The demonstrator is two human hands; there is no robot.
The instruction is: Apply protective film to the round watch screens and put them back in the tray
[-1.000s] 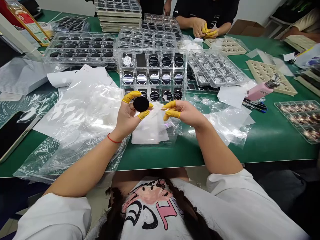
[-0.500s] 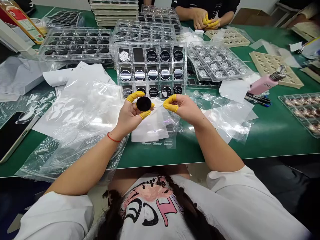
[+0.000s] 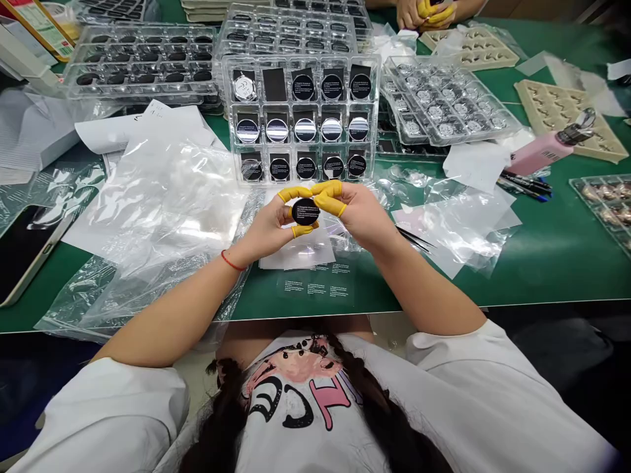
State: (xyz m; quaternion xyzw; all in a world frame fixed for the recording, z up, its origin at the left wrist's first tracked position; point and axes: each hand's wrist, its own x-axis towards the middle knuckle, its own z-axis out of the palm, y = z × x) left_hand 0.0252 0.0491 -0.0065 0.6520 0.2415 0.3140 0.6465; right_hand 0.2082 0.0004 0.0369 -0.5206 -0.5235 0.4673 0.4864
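Yellow finger covers are on both hands. Between its thumb and fingers my left hand [image 3: 276, 223] holds a round black watch face [image 3: 305, 212] with small white text on it. The fingertips of my right hand [image 3: 352, 205] are pinched together at the upper right edge of the face; whether a film is between them is too small to tell. Behind the hands a clear tray [image 3: 302, 118] leans upright, with round black faces and one silvery one in its pockets. A clear sheet printed with white text [image 3: 318, 284] lies below the hands, beside white paper [image 3: 296, 255].
Plastic bags [image 3: 172, 197] and a phone [image 3: 29, 246] lie left. Stacked trays [image 3: 142, 62] stand behind. On the right are a tray of silvery dials [image 3: 451, 102], tweezers [image 3: 414, 238], a pink bottle [image 3: 542, 151] and pens [image 3: 525, 184]. Another person's hands [image 3: 426, 13] show at the top.
The round face, plain black before, now shows white text. My right hand has come over to touch its edge. The view has tilted down slightly, and tweezers now show beside my right wrist.
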